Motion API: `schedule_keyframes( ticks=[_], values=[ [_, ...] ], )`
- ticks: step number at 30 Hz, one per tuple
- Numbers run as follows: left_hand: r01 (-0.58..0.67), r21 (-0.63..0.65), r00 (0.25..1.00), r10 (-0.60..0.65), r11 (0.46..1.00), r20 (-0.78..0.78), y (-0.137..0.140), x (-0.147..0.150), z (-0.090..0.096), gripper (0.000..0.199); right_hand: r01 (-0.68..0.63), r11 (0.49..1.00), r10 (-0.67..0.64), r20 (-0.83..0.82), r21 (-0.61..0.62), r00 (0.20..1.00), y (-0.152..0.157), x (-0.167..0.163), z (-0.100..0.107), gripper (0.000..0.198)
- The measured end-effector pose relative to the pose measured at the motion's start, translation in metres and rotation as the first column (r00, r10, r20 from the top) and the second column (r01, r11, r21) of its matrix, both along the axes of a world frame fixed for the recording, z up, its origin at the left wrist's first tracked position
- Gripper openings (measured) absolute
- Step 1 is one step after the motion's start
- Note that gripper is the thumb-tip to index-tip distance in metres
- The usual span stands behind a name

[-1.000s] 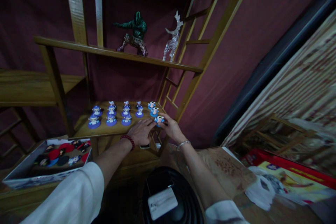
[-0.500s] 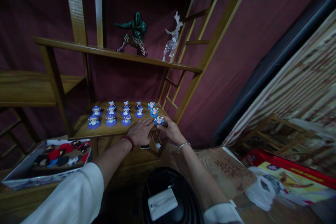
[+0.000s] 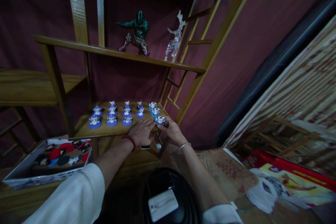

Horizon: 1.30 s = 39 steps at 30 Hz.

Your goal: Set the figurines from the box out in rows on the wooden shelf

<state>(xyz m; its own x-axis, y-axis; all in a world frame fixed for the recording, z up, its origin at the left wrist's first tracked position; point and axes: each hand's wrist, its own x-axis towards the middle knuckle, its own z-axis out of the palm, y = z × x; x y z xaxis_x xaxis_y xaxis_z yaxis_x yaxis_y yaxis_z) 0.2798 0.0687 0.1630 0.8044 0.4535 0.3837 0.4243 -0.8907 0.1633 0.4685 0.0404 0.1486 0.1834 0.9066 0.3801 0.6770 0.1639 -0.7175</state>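
Observation:
At the front right corner of the low wooden shelf [image 3: 105, 131], a small cartoon figurine [image 3: 159, 120] with a blue round base stands between my two hands. My right hand [image 3: 173, 130] is closed round its right side, thumb and fingers at the base. From the left, my left hand [image 3: 143, 131] reaches over the shelf edge with its fingers together, the fingertips at the figurine's left side; its thumb is partly hidden. Behind it, in a column, are another blue-based figurine [image 3: 155, 112] and a third figurine [image 3: 152, 105]. Purple-based figurines [image 3: 112, 120] stand in rows to the left.
Lower left is an open box [image 3: 47, 178] of red, black and blue figurines. A dark crouching statue [image 3: 138, 33] and a clear deer [image 3: 174, 38] stand on the upper shelf [image 3: 115, 54]. Below me, a black stool [image 3: 183, 199] holds a white device [image 3: 162, 204].
Both hands stay at the same blue-based figurine, with hardly any movement. The whole view has shifted slightly.

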Motion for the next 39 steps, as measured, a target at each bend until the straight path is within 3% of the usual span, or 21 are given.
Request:
schedule_keyframes(
  ticks=[17,25,39],
  values=[
    [-0.002,0.010,1.000,0.002,1.000,0.015,0.001,-0.001,-0.001,0.058,-0.004,1.000,0.005,0.106,-0.003,0.994,-0.007,-0.003,0.007,0.045],
    [0.009,0.024,1.000,-0.009,1.000,0.029,0.001,-0.002,-0.001,0.057,-0.003,0.999,-0.010,0.239,0.053,0.971,-0.010,-0.002,0.006,0.039],
    [0.027,0.057,0.999,-0.029,0.998,0.032,0.001,-0.001,-0.004,0.059,0.016,0.998,-0.031,0.238,0.064,0.971,-0.012,-0.004,0.007,0.041]
  ],
)
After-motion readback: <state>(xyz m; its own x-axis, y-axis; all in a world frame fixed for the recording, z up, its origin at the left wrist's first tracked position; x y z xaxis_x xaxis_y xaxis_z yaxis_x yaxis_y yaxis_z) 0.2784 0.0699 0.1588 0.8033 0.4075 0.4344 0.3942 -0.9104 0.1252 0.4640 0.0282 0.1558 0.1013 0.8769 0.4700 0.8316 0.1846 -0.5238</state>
